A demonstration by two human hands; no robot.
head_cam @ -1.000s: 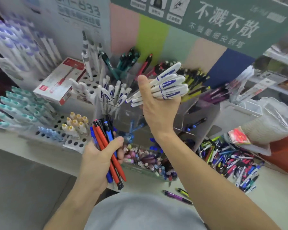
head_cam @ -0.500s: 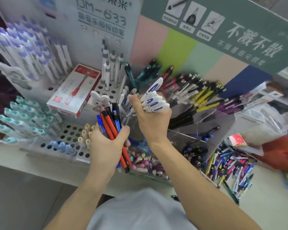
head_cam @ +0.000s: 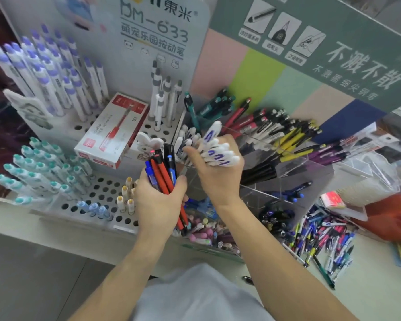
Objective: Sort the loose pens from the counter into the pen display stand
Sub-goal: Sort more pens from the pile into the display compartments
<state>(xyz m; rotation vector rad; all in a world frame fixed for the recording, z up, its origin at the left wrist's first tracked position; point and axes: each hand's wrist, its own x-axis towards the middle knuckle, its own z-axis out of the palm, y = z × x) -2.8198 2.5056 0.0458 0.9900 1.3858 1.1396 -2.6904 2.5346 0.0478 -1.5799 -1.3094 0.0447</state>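
From the head view, the left hand (head_cam: pixel 159 202) is curled round a bunch of red, blue and black pens (head_cam: pixel 162 169), held upright in front of the pen display stand (head_cam: pixel 287 172). The right hand (head_cam: pixel 214 172) grips a fan of white pens with blue print (head_cam: pixel 218 151) just above the stand's clear compartments, beside more white pens already standing there. Loose pens (head_cam: pixel 322 239) lie heaped on the desk (head_cam: pixel 368 286) to the right. A red-and-white box (head_cam: pixel 112 130) rests on the perforated rack (head_cam: pixel 102 191).

Left hand (head_cam: pixel 159 200) and right hand (head_cam: pixel 218 174), both raised, fingers curled in grip.
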